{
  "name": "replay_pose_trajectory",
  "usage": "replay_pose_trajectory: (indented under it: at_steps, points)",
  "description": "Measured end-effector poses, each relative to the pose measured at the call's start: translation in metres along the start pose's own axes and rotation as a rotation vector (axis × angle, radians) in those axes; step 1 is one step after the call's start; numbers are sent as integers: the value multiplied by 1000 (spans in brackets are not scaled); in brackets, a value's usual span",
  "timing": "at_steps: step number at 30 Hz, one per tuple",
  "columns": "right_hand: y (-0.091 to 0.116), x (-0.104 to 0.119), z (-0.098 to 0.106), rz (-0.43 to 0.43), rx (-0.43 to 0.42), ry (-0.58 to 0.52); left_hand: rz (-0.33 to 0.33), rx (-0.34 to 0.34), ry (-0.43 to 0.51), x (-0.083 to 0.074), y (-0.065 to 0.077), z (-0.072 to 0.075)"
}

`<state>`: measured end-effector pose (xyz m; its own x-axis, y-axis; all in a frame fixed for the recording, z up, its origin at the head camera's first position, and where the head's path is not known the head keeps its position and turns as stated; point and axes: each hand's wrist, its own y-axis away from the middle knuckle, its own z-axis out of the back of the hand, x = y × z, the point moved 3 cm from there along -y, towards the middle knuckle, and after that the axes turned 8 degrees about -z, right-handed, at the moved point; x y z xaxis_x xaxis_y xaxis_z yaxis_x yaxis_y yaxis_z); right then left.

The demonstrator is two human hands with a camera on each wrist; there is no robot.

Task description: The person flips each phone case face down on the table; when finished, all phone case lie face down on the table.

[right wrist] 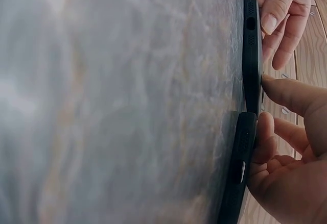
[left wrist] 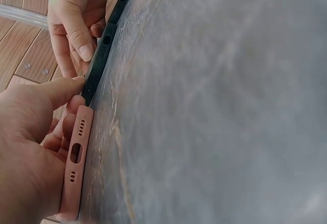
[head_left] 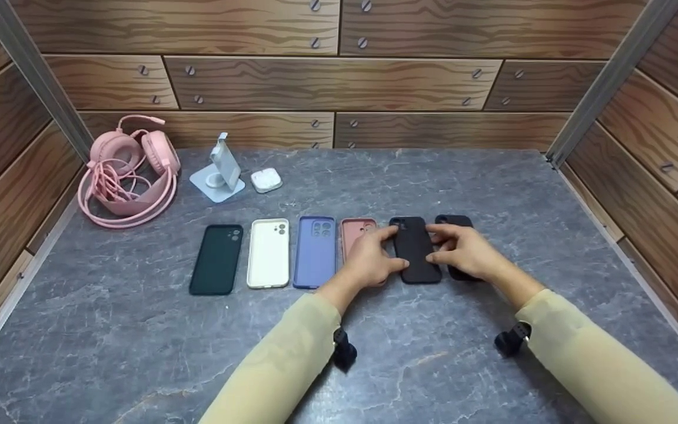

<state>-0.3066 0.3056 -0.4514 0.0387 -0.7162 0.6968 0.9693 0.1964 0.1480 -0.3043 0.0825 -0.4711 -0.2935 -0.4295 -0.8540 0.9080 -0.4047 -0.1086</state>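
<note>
Both hands are at a black phone case (head_left: 415, 253) lying back up in a row of cases. My left hand (head_left: 365, 259) holds its left edge, the thumb at the lower side and a finger near the camera cutout. From the other side, my right hand (head_left: 468, 250) grips the right edge with thumb and fingers. Under the left hand, a pink phone case (left wrist: 74, 157) is partly hidden. A second black phone case (right wrist: 237, 168) lies beneath the right hand, its edge right against the held one in the right wrist view.
Further left in the row lie a blue case (head_left: 314, 259), a white case (head_left: 268, 256) and a dark green case (head_left: 216, 262). Behind them stand pink headphones (head_left: 127, 171), a pale charging stand (head_left: 221, 171) and a small white box (head_left: 266, 180). Wood-patterned walls enclose the grey marbled table (head_left: 109, 353).
</note>
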Motion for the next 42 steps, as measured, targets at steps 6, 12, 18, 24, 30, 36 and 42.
replay_pose_trajectory:
  at_steps: [6,12,18,24,30,36,42]
  points:
    - [0,0,-1,-9,-9,9,0,-17,-4,-2,1,1]
    - [1,1,-1,-2,-20,13,-10,-22,21,-9,3,1]
    - [0,4,0,2,-37,13,-53,-42,82,-17,7,14]
    - [2,6,2,-11,-56,46,-133,-103,140,-15,12,41]
    - [6,17,4,17,-116,32,-140,-145,187,-5,21,69]
    - [4,37,-5,84,-148,-21,-78,-133,96,9,28,85]
    - [-3,58,-24,103,-126,-57,-56,-130,54,21,31,89]
